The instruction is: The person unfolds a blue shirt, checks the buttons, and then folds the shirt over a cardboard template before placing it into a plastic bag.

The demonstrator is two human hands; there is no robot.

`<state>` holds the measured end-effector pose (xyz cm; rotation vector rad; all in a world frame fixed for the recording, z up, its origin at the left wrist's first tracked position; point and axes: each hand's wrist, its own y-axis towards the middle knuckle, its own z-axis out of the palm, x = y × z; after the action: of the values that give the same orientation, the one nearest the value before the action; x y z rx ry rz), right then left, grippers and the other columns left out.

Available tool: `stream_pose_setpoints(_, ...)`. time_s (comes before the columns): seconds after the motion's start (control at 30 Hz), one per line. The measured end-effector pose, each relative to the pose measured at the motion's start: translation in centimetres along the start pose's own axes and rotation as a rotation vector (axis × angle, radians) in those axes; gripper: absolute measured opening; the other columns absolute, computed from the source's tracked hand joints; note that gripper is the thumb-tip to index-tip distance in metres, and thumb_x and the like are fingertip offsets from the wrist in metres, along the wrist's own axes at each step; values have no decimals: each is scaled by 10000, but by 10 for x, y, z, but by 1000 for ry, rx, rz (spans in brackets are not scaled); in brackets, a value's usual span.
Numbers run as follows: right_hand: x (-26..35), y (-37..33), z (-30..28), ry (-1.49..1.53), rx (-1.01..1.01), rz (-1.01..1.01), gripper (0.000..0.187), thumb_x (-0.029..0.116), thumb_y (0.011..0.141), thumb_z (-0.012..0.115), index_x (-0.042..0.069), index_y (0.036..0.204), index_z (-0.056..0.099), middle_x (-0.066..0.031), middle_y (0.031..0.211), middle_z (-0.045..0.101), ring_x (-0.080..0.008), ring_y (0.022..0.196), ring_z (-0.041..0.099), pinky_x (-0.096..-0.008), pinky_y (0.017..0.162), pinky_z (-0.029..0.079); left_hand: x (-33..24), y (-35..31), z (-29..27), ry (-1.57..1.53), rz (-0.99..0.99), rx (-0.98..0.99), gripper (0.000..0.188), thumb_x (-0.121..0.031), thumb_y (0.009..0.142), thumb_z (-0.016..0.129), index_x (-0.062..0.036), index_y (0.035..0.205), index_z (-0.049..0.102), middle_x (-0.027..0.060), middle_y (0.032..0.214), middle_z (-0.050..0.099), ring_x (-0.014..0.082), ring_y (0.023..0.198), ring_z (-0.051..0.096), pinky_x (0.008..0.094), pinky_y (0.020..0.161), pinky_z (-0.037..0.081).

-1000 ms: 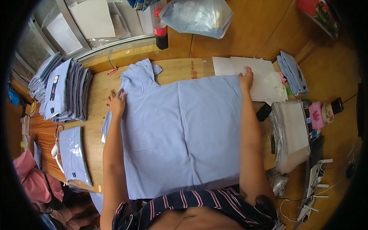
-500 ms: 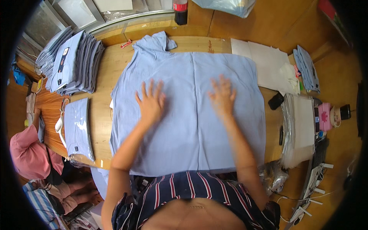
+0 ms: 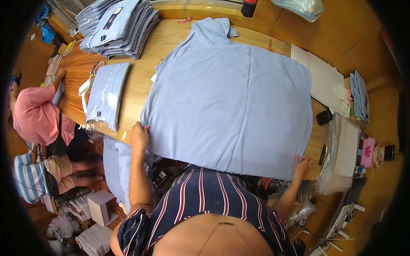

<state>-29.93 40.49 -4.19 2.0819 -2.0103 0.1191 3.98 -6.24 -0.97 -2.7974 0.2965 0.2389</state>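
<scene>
A light blue shirt (image 3: 222,102) lies spread out on the wooden table (image 3: 168,36), its body broad and mostly smooth, with a crease running down right of its middle. The collar end is bunched at the far side, and the hem hangs near my body. My left hand (image 3: 139,136) is closed at the shirt's near left edge, thumb against the cloth. At the near right corner, my right hand (image 3: 302,165) pinches the cloth's edge; some of its fingers are partly hidden.
Left stand a stack of folded shirts (image 3: 124,32) and a bagged shirt (image 3: 107,94). To the right are white sheets (image 3: 322,79), a black object (image 3: 324,117), a pen (image 3: 322,154) and clear plastic bags (image 3: 335,149). A person in pink (image 3: 38,113) sits at far left.
Both hands, earlier spread flat on the shirt's middle, have drawn back to its near corners and closed on the edges. The view has shifted, showing more at the lower left.
</scene>
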Motion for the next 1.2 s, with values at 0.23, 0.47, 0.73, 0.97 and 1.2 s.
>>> stream_pose_setpoints(0.23, -69, 14, 0, 690, 54, 8, 303, 129, 749, 616, 29, 955, 417, -130, 878, 482, -254, 826, 461, -322, 811, 354, 10, -11, 6, -657, 38, -201, 389, -221, 776, 592, -20, 1066, 429, 170, 802, 553, 261, 739, 545, 339, 673, 420)
stream_pose_setpoints(0.47, 46, 43, -8, 209, -181, -422, 515, 167, 735, 622, 104, 1203, 417, -172, 1202, 433, -320, 1118, 406, -403, 864, 367, -37, 78, 14, -359, 415, -572, 209, -152, 754, 583, -111, 959, 586, 117, 1002, 530, 304, 970, 469, 398, 784, 386)
stream_pose_setpoints(0.73, 102, 49, 30, -88, 86, -289, 445, 434, 876, 332, 276, 1291, 338, -7, 1387, 236, -245, 1286, 169, -533, 999, 90, -24, 141, 11, -113, 40, -599, 357, -330, 807, 511, -215, 1145, 501, 82, 1240, 401, 293, 1127, 360, 500, 889, 294)
stream_pose_setpoints(0.97, 99, 47, 30, -119, 62, -286, 436, 410, 873, 356, 278, 1288, 339, 8, 1386, 236, -235, 1284, 177, -530, 994, 109, -58, 81, 24, -158, 304, -550, 416, -274, 684, 669, -95, 1032, 528, 113, 1132, 448, 297, 1029, 415, 432, 804, 366)
stream_pose_setpoints(1.2, 100, 48, 33, -136, 51, -282, 442, 413, 870, 360, 286, 1292, 325, 15, 1386, 235, -230, 1277, 192, -521, 994, 119, -81, 65, 22, -244, 250, -223, 403, -260, 663, 696, 32, 900, 552, 233, 857, 580, 382, 810, 557, 406, 704, 447)
